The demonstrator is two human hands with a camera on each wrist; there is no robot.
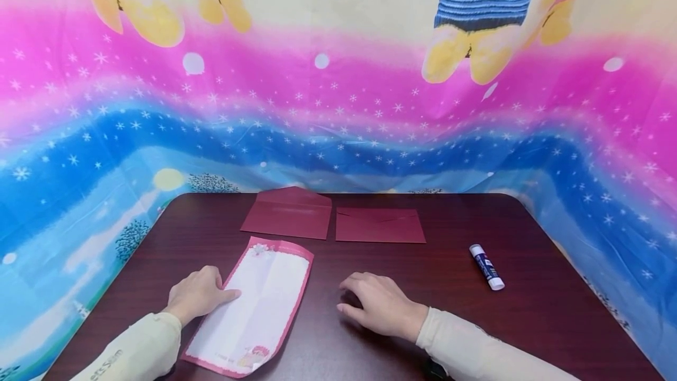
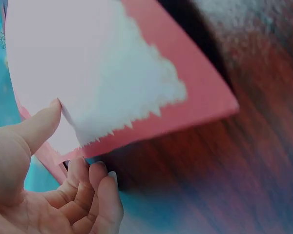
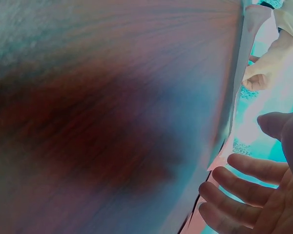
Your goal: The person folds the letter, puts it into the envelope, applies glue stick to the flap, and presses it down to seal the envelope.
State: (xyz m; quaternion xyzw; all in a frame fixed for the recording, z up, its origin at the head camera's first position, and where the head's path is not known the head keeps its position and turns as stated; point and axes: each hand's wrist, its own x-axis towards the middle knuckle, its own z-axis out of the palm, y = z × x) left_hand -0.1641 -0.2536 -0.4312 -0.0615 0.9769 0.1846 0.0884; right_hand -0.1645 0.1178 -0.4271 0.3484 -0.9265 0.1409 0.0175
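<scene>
Fingers of the left hand [image 1: 198, 294] are curled beneath the left edge of one sheet of paper [image 1: 259, 304], with the thumb pressed on its upper face: the sheet is pinched. Fingers of the right hand [image 1: 383, 304] are released and loosely bent, spaced apart from the thumb, to the right of the sheet. Whether the right fingertips contact the table [image 1: 433, 269] cannot be determined.

Inventory on the table: one sheet, two envelopes, one glue stick.

Sheet: quantity one. Located on the near left part of the table, its long axis slanting from near left to far right. White field, pink-red border, fold lines across the middle. Two printed motifs: one flower at the far end, one small figure at the near right corner. The left wrist view shows the sheet bowed, not flat.

Envelopes: quantity two, both dark red, side by side at the far edge, just apart from each other. Left envelope [image 1: 288, 219]: flap raised, directed to the far side. Right envelope [image 1: 381, 226]: flap folded down.

Glue stick [image 1: 486, 267]: quantity one, white with a dark blue label, lying on its side at the right, well apart from the right hand.

Two pale sleeves [image 1: 145, 343] cover the forearms. One printed cloth [image 1: 328, 99] surrounds the table's far, left and right sides.
</scene>
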